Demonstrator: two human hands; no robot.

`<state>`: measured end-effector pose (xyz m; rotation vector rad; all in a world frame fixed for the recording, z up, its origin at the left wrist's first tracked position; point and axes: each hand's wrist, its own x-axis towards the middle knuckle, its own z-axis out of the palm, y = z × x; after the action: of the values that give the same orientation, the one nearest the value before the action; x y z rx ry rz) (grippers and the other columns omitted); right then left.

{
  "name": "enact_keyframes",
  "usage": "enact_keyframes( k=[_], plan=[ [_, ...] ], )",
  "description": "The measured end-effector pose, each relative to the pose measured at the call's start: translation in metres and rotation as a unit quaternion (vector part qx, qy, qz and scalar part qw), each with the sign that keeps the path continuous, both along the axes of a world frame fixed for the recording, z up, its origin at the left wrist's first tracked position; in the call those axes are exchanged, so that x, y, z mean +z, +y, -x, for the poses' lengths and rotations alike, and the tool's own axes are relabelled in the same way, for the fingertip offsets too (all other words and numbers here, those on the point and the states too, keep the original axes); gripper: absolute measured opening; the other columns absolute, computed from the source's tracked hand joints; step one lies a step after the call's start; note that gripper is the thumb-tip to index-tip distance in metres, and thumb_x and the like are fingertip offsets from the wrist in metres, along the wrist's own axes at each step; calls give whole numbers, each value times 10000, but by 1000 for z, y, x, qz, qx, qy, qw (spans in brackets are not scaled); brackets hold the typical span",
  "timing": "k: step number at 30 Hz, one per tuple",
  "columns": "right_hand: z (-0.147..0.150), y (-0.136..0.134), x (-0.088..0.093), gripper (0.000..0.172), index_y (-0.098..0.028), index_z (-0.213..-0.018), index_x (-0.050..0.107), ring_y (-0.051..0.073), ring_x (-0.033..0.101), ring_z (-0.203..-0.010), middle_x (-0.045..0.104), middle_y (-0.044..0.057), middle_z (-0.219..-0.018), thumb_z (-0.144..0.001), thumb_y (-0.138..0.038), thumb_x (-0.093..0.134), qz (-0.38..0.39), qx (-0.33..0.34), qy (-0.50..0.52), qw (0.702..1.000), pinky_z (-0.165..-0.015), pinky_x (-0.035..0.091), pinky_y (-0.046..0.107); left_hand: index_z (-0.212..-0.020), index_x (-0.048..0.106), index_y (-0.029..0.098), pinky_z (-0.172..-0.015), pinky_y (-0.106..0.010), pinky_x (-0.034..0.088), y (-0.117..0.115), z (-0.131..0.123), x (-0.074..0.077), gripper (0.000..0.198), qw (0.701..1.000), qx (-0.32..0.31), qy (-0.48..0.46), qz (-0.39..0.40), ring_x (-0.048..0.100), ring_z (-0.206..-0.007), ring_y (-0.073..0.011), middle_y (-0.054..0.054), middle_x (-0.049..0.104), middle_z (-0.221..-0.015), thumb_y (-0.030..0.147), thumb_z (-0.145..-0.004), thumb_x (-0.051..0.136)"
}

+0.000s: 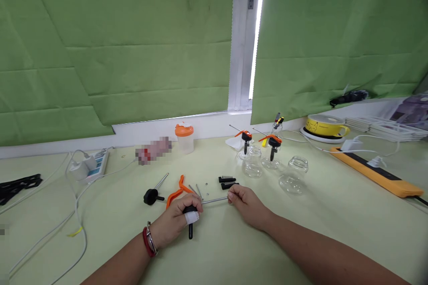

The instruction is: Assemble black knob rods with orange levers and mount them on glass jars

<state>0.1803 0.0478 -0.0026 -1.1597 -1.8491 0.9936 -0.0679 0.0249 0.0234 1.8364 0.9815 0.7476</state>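
Note:
My left hand [182, 218], with white tape on a finger, is closed round a black cap [190, 209] whose black stem [190, 231] points down. A thin metal rod [214, 200] runs from the cap to the right. At its far end my right hand [246, 205] pinches the tip between thumb and fingers. Orange levers [174, 197] lie just behind my left hand, beside several metal pins [199, 191] and small nuts [207, 194]. Another black cap with a rod [151, 197] rests to the left. Two black pieces with springs [228, 182] lie behind my right hand.
Two assembled jar tops with orange levers [246, 136] stand behind glass jars [293, 176] at the right. An orange-lidded cup [184, 138] stands by the wall. Cables and a white power strip [96, 167] are left; an orange power strip [377, 173] and yellow bowl [324, 127] are right.

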Motion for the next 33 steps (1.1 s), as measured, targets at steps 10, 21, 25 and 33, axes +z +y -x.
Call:
enact_keyframes(
  k=[10,21,25,33],
  plan=[
    [-1,0,1,315,-182,-689,504,137,439,-648,490,-2,-663,-886,-393,377,-5,11,-5,1000,-622,363,256,-791,595,191,-839,-305,384,-1,-2,4,101,1000,5,6,4,476,-919,-181,-40,531,-932,289,-775,580],
    [1,-1,1,396,-177,-671,505,146,461,-649,500,8,-659,-891,-464,347,18,14,-6,1000,-634,371,264,-796,597,188,-838,-304,387,-2,-2,3,98,1000,-11,2,-1,471,-933,-185,-39,524,-922,283,-777,586],
    [1,0,1,398,-180,-676,502,137,425,-619,460,-9,-628,-888,-480,348,17,9,-6,1000,-601,351,253,-795,593,189,-820,-299,397,-2,-2,2,105,1000,-6,-2,-1,474,-919,-182,-37,520,-916,292,-781,580],
    [1,1,-3,345,-189,-709,487,136,412,-641,457,-9,-665,-892,-450,355,-7,9,-23,1000,-614,349,252,-805,602,194,-835,-297,392,-2,-1,1,75,1000,-11,4,-4,473,-938,-186,-33,527,-911,259,-778,577]
  ],
)
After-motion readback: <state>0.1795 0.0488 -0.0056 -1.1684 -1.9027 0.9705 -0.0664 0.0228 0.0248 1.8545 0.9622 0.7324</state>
